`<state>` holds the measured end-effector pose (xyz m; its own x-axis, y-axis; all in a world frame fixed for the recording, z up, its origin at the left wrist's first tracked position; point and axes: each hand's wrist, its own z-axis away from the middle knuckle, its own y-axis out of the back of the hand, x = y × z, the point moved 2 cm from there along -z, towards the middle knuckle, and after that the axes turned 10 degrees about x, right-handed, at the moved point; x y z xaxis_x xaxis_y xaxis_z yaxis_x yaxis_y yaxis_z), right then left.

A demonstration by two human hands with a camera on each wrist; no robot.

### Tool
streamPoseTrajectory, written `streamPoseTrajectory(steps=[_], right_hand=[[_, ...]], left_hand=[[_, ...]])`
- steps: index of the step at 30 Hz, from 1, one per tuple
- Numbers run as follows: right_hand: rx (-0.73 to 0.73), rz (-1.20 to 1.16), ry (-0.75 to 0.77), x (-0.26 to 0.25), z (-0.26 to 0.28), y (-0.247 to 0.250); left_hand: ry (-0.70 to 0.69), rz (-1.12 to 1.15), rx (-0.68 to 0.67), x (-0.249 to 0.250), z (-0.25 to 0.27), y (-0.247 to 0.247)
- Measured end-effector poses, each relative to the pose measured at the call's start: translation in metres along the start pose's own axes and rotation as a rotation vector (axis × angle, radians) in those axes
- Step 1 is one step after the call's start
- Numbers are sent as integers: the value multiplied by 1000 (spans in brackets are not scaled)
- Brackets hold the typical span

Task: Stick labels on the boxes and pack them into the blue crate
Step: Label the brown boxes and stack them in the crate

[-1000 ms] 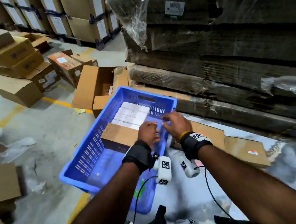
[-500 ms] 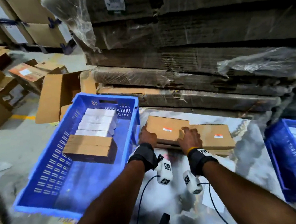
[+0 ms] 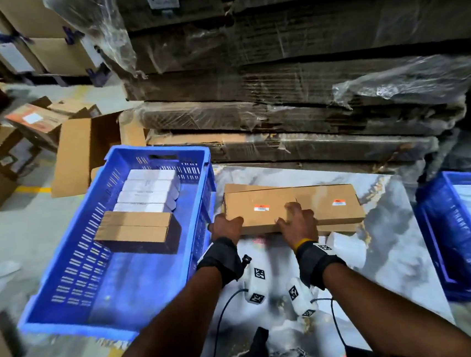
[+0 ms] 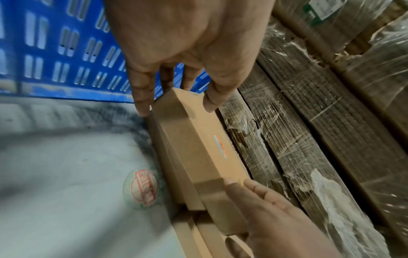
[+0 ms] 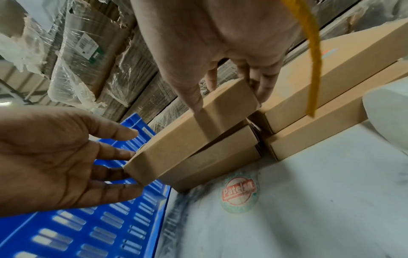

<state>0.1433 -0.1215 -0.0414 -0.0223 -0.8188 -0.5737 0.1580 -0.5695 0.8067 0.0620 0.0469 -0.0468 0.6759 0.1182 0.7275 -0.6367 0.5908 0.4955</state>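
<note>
A brown labelled box (image 3: 248,203) (image 4: 194,144) (image 5: 183,132) lies on top of another brown box (image 5: 220,153) on the marbled surface. My left hand (image 3: 227,226) (image 4: 176,43) (image 5: 55,157) holds its left end, thumb on top and fingers down the end face. My right hand (image 3: 299,221) (image 5: 220,34) (image 4: 276,209) grips its right end, thumb on the near side. A second labelled box (image 3: 331,195) (image 5: 331,69) lies end to end with it on the right. The blue crate (image 3: 151,152) (image 4: 66,52) (image 5: 88,227) stands just left, holding white boxes (image 3: 148,186) and brown boxes (image 3: 135,228).
A film-wrapped stack of flat cardboard (image 3: 277,88) rises right behind the boxes. A second blue crate (image 3: 436,245) with white sheets stands at the right. Loose cartons (image 3: 76,153) lie on the floor at the left. A white roll (image 3: 347,248) (image 5: 386,113) sits by the boxes.
Both hands left the blue crate and came right to the left labelled box. They now hold its two ends. The brown box stays in the crate.
</note>
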Motion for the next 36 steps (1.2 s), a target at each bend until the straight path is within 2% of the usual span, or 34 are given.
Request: streamPoseTrajectory(steps=[3,8,11,15,17,22,36], right_hand=[[-15,-16,9,13,22,-1],[-132,74,47,46,64,-13],[-171,119,93,61,82,-20],[-242,179,140,75,92,-27],[-275,193,156,78,93,-31],[-317,231,142,82,94,-37],[-348,257,94,89,102,-46]], left_hand=[[-21,35,61,-21,19,10],[37,50,-17,-69,36,20],[41,-114,-41,-95,42,25],[82,-230,-156,-126,54,24],[47,-358,-212,-137,53,21],[-25,-503,-262,-144,54,16],[-60,-603,-305,-148,56,14]])
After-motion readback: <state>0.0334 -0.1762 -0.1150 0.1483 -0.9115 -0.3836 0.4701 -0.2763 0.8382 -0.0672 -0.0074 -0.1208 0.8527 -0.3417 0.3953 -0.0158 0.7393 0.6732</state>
